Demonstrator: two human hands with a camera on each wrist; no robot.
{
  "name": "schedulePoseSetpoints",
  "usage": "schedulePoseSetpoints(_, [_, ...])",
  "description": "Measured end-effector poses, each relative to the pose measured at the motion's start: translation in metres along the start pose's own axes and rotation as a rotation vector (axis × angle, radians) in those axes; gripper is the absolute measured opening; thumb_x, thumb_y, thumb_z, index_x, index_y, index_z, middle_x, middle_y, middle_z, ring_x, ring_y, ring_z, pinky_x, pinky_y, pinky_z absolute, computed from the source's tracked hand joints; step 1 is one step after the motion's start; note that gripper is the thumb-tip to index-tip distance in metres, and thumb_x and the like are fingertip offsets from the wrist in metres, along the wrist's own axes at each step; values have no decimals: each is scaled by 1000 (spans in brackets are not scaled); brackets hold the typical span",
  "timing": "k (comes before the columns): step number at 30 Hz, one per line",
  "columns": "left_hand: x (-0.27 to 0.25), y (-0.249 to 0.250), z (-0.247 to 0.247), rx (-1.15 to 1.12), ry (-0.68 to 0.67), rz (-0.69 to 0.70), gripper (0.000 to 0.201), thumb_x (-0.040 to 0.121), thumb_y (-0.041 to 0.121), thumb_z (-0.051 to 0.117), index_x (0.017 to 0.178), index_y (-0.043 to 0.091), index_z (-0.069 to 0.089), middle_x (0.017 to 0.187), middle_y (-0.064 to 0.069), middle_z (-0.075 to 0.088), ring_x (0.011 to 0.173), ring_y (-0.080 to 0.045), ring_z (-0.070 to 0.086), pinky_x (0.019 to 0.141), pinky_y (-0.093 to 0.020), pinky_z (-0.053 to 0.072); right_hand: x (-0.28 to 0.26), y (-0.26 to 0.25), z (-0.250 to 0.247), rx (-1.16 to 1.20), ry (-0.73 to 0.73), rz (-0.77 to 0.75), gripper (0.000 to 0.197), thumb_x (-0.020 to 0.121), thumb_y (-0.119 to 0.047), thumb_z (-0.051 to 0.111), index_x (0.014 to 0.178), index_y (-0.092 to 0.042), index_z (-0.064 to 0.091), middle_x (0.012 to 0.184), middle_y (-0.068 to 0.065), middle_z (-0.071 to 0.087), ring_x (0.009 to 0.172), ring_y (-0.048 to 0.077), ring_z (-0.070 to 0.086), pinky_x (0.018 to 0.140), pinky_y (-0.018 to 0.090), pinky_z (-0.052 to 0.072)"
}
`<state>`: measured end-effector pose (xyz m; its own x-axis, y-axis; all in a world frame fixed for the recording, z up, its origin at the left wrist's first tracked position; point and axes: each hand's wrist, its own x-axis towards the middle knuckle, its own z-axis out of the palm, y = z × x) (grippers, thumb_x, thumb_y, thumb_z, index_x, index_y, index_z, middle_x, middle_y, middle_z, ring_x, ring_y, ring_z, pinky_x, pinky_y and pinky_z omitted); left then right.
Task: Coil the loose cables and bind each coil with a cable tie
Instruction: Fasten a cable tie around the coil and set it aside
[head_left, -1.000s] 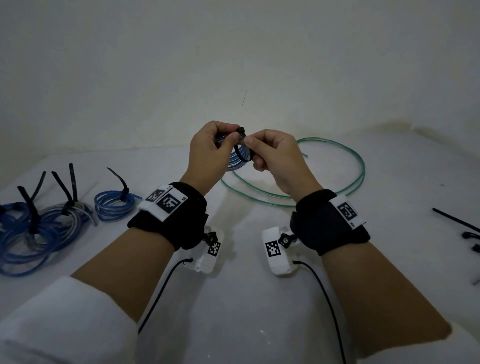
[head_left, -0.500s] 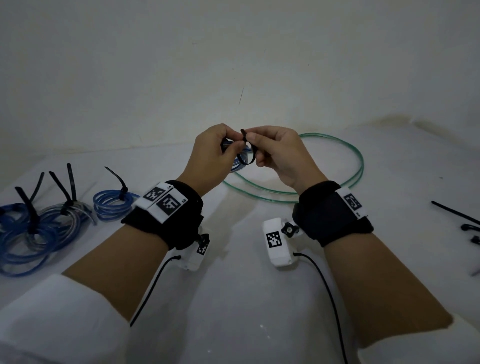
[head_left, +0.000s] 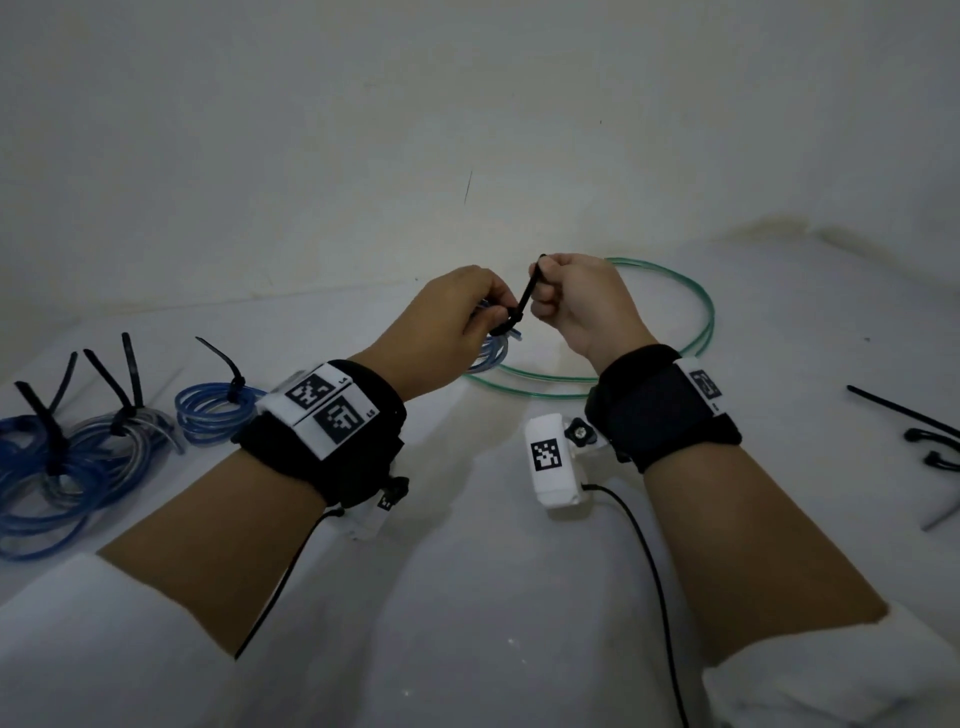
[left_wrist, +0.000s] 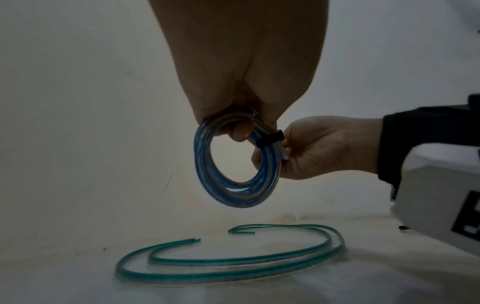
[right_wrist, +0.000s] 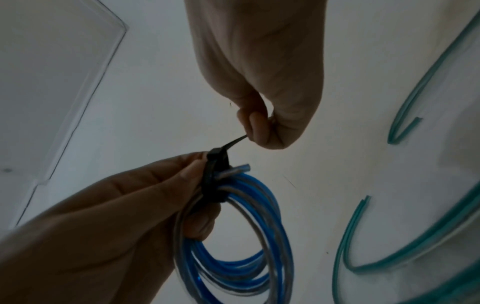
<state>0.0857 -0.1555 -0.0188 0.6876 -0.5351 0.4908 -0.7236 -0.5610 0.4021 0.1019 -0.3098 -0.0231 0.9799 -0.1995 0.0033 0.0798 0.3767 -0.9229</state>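
Since before, right hand (head_left: 582, 306) has drawn cable tie (head_left: 524, 301) tail upward; left hand (head_left: 441, 322) grips blue coil (left_wrist: 233, 164).

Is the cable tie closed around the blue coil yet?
Closed: the cable tie loops the blue coil, its tail through the head, pulled by the right hand.

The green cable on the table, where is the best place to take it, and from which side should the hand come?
Probably at one of its free ends. The green cable lies flat and uncoiled in a wide open curve on the table, beyond the busy hands. The ends lie loose with bare table around them, so come from above and pinch one end between thumb and finger, then start coiling from there.
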Motion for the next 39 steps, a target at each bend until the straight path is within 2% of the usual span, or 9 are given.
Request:
schedulePoseSetpoints(4, [-2,3,-1,66,-99,15,15,93,7,45,99,7,59,95,-1,55,88,-20,57,81,-30,45,0,5,2,68,62,53,33,93,9,31,65,-3,43,64,8,42,31,5,30,36,15,22])
schedulePoseSetpoints(13, [-6,14,-4,98,-104,50,13,92,8,48,97,3,59,96,-7,61,85,-15,51,72,-17,35,-1,9,7,78,112,81,33,91,9,35,62,-3,43,61,9,40,29,6,27,36,16,21])
schedulePoseSetpoints(18, [-19,11,-25,-4,-20,-78,7,90,9,54,92,9,60,91,-1,63,83,-11,57,71,-6,39,-13,-1,21,0,-19,-42,24,94,0,44,71,-5,51,69,9,48,38,5,42,41,17,38])
schedulePoseSetpoints(22, [-34,-5,-43,7,243,-218,5,88,10,59,89,7,63,93,-4,65,83,-13,57,66,-1,38,-34,-10,38,-264,-95,-120,15,92,-19,58,90,-7,50,78,7,55,44,9,56,46,22,50])
schedulePoseSetpoints(25, [-48,-18,-56,20,380,-296,5,87,10,59,89,8,63,95,-5,65,84,-12,55,67,-3,38,-56,-7,61,-460,-312,-82,14,93,-14,55,84,-3,56,72,11,62,47,13,61,51,24,54])
schedulePoseSetpoints(30, [-79,-25,-76,17,301,-276,22,95,12,43,97,2,62,93,-5,58,89,-17,50,74,-19,34,-76,14,105,-471,-425,-42,27,94,-17,53,92,9,62,79,19,65,69,28,68,66,31,60])
schedulePoseSetpoints(32, [-93,-30,-88,5,256,-250,31,94,14,36,98,-3,62,91,-9,57,90,-17,47,74,-18,31,-79,22,122,-460,-436,-26,30,92,-19,57,94,10,62,82,18,65,71,28,68,70,34,60])
schedulePoseSetpoints(35, [-114,-51,-107,39,215,-249,41,88,21,32,109,5,64,101,-6,58,99,-12,45,81,-10,31,-83,38,149,-453,-454,0,20,88,-13,62,93,7,62,81,16,65,66,23,67,69,30,59])
schedulePoseSetpoints(39, [-135,-74,-128,57,217,-288,32,91,5,42,112,11,65,106,-9,60,99,-10,48,83,-2,31,-84,57,181,-470,-489,74,2,85,-5,64,85,-4,63,74,10,64,61,16,63,59,20,56])
